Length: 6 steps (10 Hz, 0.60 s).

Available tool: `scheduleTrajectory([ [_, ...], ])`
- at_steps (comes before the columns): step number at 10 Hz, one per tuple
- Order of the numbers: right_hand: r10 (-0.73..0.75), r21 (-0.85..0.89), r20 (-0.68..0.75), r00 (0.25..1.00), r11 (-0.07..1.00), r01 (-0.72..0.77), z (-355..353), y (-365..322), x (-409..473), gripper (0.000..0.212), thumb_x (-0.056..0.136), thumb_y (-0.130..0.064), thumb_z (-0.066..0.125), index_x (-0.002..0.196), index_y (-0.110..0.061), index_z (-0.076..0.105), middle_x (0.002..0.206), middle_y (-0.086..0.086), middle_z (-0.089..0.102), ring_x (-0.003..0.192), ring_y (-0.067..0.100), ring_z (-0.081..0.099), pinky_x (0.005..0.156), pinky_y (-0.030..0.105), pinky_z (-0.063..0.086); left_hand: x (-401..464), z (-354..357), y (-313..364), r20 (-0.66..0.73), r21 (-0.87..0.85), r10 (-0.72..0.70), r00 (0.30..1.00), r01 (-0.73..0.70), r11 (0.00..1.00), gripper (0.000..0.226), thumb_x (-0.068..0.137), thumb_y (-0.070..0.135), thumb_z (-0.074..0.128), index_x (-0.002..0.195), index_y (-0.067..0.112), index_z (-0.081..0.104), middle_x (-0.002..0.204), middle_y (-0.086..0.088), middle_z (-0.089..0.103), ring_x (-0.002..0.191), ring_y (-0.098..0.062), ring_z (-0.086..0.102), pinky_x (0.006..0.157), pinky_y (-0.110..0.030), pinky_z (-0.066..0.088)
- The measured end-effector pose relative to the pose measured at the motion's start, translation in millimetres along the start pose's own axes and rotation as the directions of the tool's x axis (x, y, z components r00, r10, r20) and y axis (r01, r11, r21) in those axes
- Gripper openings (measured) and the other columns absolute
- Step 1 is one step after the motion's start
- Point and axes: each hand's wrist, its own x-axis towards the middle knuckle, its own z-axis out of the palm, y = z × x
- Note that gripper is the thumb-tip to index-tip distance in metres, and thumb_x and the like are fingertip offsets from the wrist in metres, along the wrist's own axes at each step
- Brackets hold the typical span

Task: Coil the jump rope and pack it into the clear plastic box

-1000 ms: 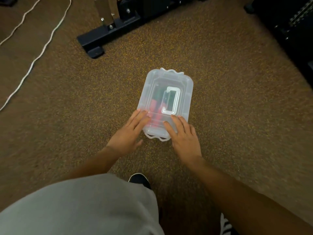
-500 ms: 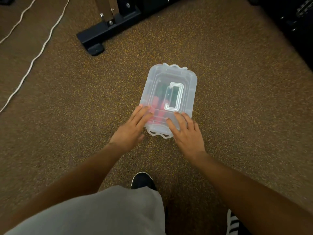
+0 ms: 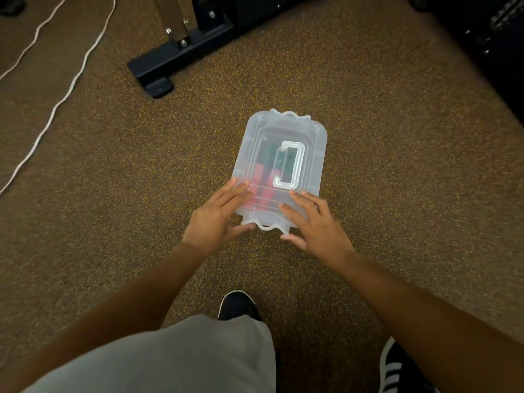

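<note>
The clear plastic box (image 3: pixel 314 154) lies on the brown carpet with its lid on and a folded handle on top. Through the lid I see the jump rope (image 3: pixel 262 180) inside as blurred red and dark green shapes. My left hand (image 3: pixel 217 217) rests on the box's near left corner, fingers on the lid and thumb under the near latch. My right hand (image 3: pixel 314 222) presses the near right corner the same way, fingers spread on the lid.
A black metal equipment foot (image 3: pixel 158 72) stands on the carpet beyond the box to the left. A white cord (image 3: pixel 56 106) runs along the floor at far left. Dark equipment (image 3: pixel 487 38) fills the upper right corner. My shoes (image 3: pixel 238 304) are just below the box.
Both hands have slid slightly toward the near end of the lid, thumbs now curling under the near latch. The box has stayed in place.
</note>
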Motion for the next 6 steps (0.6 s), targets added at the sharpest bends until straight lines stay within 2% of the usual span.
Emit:
scheduleTrajectory([
  [1,0.006,0.081,-0.014,1.000,0.997,-0.005,-3,0,-1,0.070,0.092,-0.067,0.042,0.150,-0.029,0.042,0.157,0.008,0.042,0.140,0.029,0.029,0.095,0.050,0.059,3,-6,-4,-0.014,0.015,0.037,0.999,-0.037,0.999,0.069,0.076,0.062,0.075,0.136,0.029,0.064,0.147,0.010,0.057,0.142,-0.013,0.047,0.101,-0.032,0.048],
  [2,0.036,0.181,-0.038,0.999,0.983,-0.028,-10,-2,-2,0.062,0.095,-0.060,0.046,0.147,-0.027,0.050,0.155,0.006,0.047,0.137,0.027,0.030,0.099,0.050,0.056,8,-12,-4,-0.019,0.030,0.066,0.998,-0.065,0.997,0.065,0.072,0.058,0.080,0.129,0.029,0.069,0.138,0.008,0.065,0.132,-0.016,0.059,0.099,-0.034,0.053],
  [3,0.043,0.217,-0.023,0.999,0.976,-0.037,-14,-3,-2,0.059,0.095,-0.059,0.047,0.146,-0.029,0.050,0.155,0.004,0.047,0.136,0.027,0.035,0.106,0.052,0.049,10,-16,-4,-0.008,0.078,0.080,0.997,-0.079,0.994,0.065,0.071,0.058,0.081,0.128,0.029,0.070,0.135,0.008,0.067,0.127,-0.017,0.063,0.093,-0.035,0.058],
  [4,0.030,0.225,0.041,0.999,0.974,-0.039,-28,-4,-1,0.057,0.093,-0.060,0.050,0.143,-0.033,0.049,0.156,0.001,0.044,0.136,0.028,0.039,0.106,0.053,0.045,10,-21,2,0.027,0.107,0.066,0.997,-0.069,0.992,0.065,0.075,0.059,0.078,0.130,0.027,0.068,0.137,0.009,0.066,0.125,-0.020,0.058,0.087,-0.038,0.062],
  [5,0.013,0.174,0.096,0.995,0.984,-0.029,-45,0,3,0.061,0.092,-0.064,0.051,0.146,-0.037,0.045,0.160,-0.001,0.037,0.142,0.025,0.034,0.114,0.053,0.032,27,-38,17,0.196,0.170,0.014,0.981,-0.048,0.984,0.073,0.077,0.073,0.066,0.135,0.028,0.060,0.135,0.005,0.057,0.118,-0.022,0.046,0.094,-0.042,0.054],
  [6,0.063,0.244,0.163,0.985,0.964,-0.102,-68,-1,0,0.068,0.092,-0.060,0.056,0.153,-0.035,0.039,0.168,-0.001,0.021,0.150,0.025,0.023,0.121,0.052,0.018,46,-57,32,0.365,0.257,-0.077,0.928,-0.021,0.966,0.073,0.078,0.079,0.057,0.137,0.036,0.053,0.138,0.004,0.051,0.126,-0.024,0.046,0.108,-0.048,0.040],
])
